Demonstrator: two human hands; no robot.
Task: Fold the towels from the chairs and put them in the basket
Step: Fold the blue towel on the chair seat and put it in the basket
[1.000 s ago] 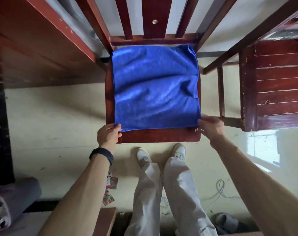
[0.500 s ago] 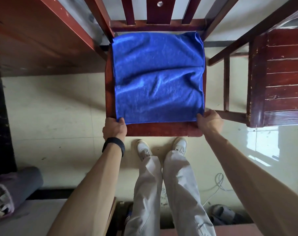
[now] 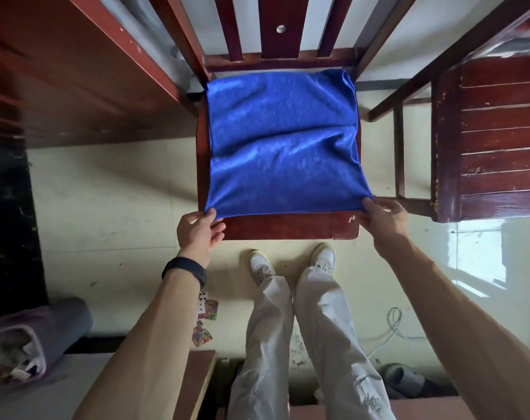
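1. Towel [image 3: 283, 144], blue: lying spread and slightly rumpled over seat of centre chair [image 3: 288, 227], far edge reaching toward backrest slats, near corners being held just off the seat's front.
2. Left hand [image 3: 198, 231]: pinching near-left corner of towel between thumb and curled fingers; wearing dark wristband [image 3: 186, 269].
3. Right hand [image 3: 383, 218]: gripping near-right corner, fingers curled round the cloth, hovering just beyond seat's right front corner.
4. Progress, as a judgement: standing at the opening of the fold for this towel, with no crease being formed yet. Folding, carrying and placing in basket all remaining.
5. Basket: not appearing anywhere in view, so contents not checkable.
6. Second chair [image 3: 494, 137]: standing just to the right of centre chair, slatted seat showing.
7. Containers: none plainly showing. Grey roll [image 3: 36, 331] at lower left possibly being a bag or rolled mat with patterned stuff in its open end, but too blurred for telling.
8. Floor items: playing cards [image 3: 207, 310] lying scattered beside left forearm, white cable [image 3: 391, 325] looping near right leg, grey slipper [image 3: 406, 377] lying by right foot side.
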